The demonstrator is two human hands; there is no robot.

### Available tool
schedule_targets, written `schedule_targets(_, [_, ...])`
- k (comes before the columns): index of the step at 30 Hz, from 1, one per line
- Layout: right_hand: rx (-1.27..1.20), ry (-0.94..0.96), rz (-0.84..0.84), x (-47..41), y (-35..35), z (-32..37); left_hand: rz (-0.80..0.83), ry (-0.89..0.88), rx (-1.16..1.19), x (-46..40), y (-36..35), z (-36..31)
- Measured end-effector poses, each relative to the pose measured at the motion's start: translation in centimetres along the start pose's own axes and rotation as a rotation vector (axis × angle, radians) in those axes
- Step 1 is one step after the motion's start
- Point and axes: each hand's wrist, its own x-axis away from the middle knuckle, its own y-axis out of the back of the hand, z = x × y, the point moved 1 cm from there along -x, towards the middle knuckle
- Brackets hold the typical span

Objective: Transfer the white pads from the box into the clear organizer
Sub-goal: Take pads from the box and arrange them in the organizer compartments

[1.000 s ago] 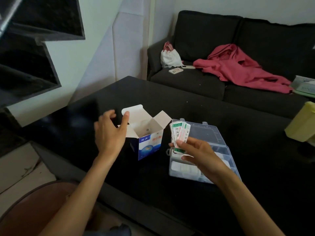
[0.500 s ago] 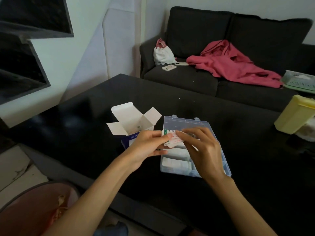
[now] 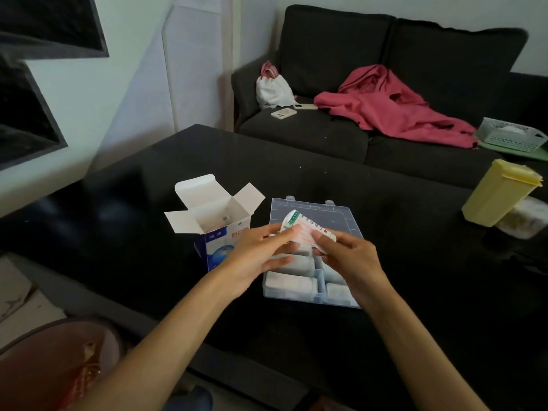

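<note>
A small stack of white pad packets (image 3: 302,229) with green and red print is held over the clear organizer (image 3: 341,216), bent slightly. My left hand (image 3: 261,253) pinches its left side and my right hand (image 3: 347,256) pinches its right side. The organizer lies open on the black table, its lid flat behind, and white pads (image 3: 289,283) lie in its near compartments. The blue and white box (image 3: 213,221) stands just left of the organizer with its flaps open; its inside looks nearly empty.
The black table (image 3: 326,176) carries a yellow lidded container (image 3: 501,197) at the right edge. Behind is a dark sofa with a pink garment (image 3: 394,108), a white bag (image 3: 272,87), phones and a white basket (image 3: 510,137). A reddish stool (image 3: 53,366) sits at lower left.
My left hand left the box and joined my right hand on the packets. The stack came down from upright to lie low over the organizer.
</note>
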Motion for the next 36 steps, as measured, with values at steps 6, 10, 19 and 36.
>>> schedule_targets(6, [-0.052, -0.082, -0.041, -0.1, -0.4, -0.2, 0.030, 0.037, 0.083, -0.6, -1.6, 0.3])
schedule_targets(10, [0.028, -0.106, 0.020, -0.1, 0.0, -0.1, 0.053, -0.005, -0.061, -1.1, -1.4, 0.4])
schedule_targets(19, [0.187, 0.180, -0.110, 0.2, 0.2, -0.4, 0.000, -0.057, -0.118, -1.3, -1.2, 0.9])
schedule_targets(36, [0.050, -0.034, 0.036, 0.0, 1.1, -0.1, 0.050, -0.083, -0.245, -1.3, -1.1, 1.0])
